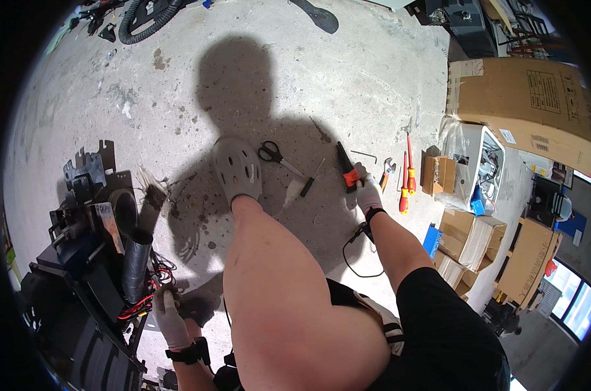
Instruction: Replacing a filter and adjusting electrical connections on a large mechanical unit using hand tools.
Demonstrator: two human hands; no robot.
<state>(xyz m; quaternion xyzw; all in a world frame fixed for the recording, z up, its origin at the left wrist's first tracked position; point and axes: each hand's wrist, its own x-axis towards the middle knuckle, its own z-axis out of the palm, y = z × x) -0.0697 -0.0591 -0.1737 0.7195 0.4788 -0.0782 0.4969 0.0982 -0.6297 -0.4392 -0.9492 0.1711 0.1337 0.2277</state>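
My right hand (369, 195), in a pale glove, closes on the orange part of a black-and-orange tool (345, 164) with a long tapered black end. The tool is at floor level; I cannot make out its exact kind. To its right are an adjustable wrench (388, 171) and two red-and-yellow screwdrivers (404, 195); an L-shaped hex key (364, 155) lies just beyond. My left hand (169, 320), gloved too, is low at the left with fingers curled beside red and black cables (157, 277). What those fingers hold, if anything, is hidden.
Black scissors (272, 153) and a black-handled screwdriver (308, 186) lie by my grey clog (238, 168). Black machinery (80, 287) with a dark pipe (137, 264) stands at left. Cardboard boxes (527, 98) and a white bin (497, 153) line the right. A corrugated hose (148, 32) lies far left.
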